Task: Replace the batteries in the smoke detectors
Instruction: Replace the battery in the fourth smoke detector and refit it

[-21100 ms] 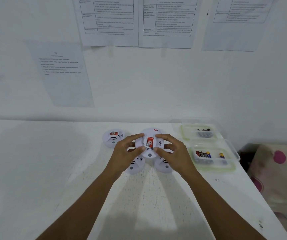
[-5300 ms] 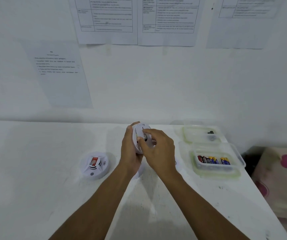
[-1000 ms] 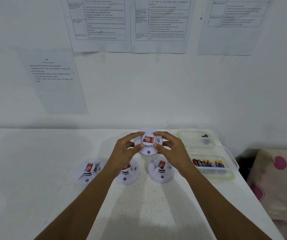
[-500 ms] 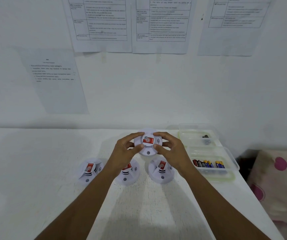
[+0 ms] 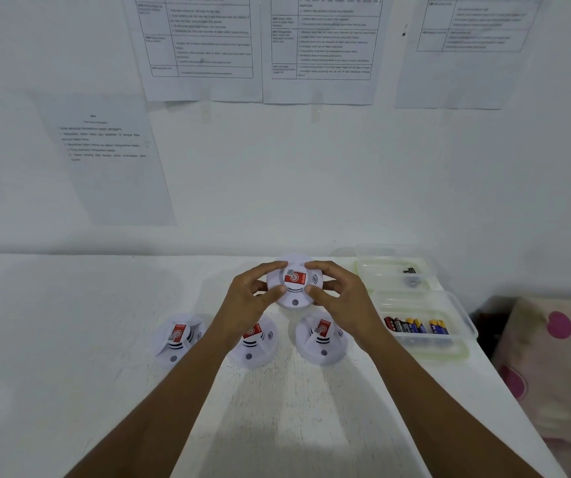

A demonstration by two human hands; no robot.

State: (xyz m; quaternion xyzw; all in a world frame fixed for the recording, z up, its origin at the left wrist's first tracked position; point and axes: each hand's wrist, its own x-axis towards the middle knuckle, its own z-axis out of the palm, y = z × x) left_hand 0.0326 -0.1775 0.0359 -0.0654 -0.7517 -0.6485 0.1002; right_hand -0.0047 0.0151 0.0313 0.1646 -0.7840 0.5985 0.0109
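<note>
A round white smoke detector [image 5: 294, 288] with a red label faces me, raised a little above the white table [image 5: 70, 339]. My left hand [image 5: 249, 300] grips its left rim and my right hand [image 5: 341, 298] grips its right rim, thumbs on the front face. Three more white detectors lie face up in a row nearer to me: one at the left [image 5: 177, 339], one in the middle [image 5: 254, 343] partly under my left wrist, one at the right [image 5: 322, 338]. A clear tub [image 5: 463, 329] to the right holds several batteries [image 5: 415, 326].
A second clear tub [image 5: 394, 270] behind the first holds a few small dark items. The table ends at the wall behind and drops off at the right, where a cushion [image 5: 553, 367] with pink spots lies. Printed sheets hang on the wall.
Both hands keep the same hold on the raised detector, which has turned very slightly. The three detectors on the table have not moved.
</note>
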